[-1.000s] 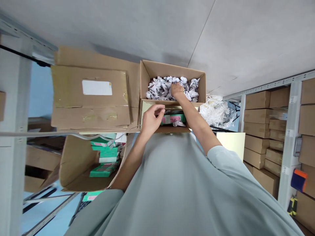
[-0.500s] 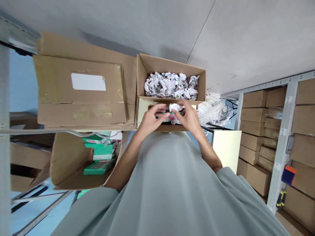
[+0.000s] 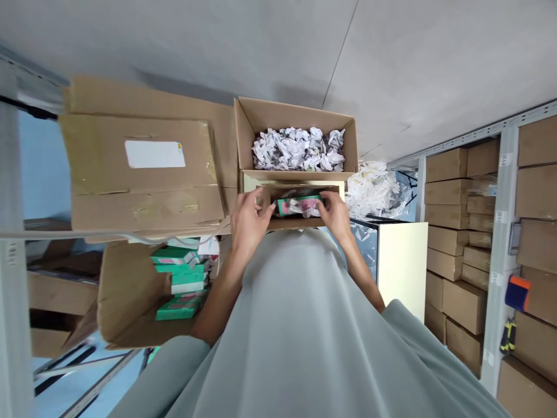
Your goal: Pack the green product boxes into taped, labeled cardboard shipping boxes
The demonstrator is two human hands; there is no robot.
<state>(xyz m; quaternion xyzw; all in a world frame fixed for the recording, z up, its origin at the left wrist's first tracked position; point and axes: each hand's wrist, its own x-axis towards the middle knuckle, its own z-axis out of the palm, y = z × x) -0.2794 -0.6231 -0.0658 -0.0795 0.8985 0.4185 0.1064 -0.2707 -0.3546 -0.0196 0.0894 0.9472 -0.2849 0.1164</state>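
In front of my body sits a small open carton (image 3: 300,223), holding a green and pink box (image 3: 285,207) with crumpled white paper (image 3: 300,204) on and around it. My left hand (image 3: 250,219) is at the carton's left end, thumb and fingers apart, with nothing between them. At the opposite end, my right hand (image 3: 336,215) reaches over the rim, its thumb and fingertips near the right end of the green and pink box. Its fingers look parted; some tips are hidden inside. Just behind stands a larger open carton (image 3: 296,110) filled with crumpled paper (image 3: 300,150).
Flattened cardboard (image 3: 148,157) lies on the left, with a grey cable (image 3: 108,235) across its front. Below it, an open carton (image 3: 130,290) contains several green boxes (image 3: 183,278). White shredded paper (image 3: 372,188) is heaped at right, near shelves of brown cartons (image 3: 452,232).
The wad of white paper between my hands is now down in the small carton. My left hand has moved left and my right hand slightly right, so they are farther apart. The view has shifted slightly.
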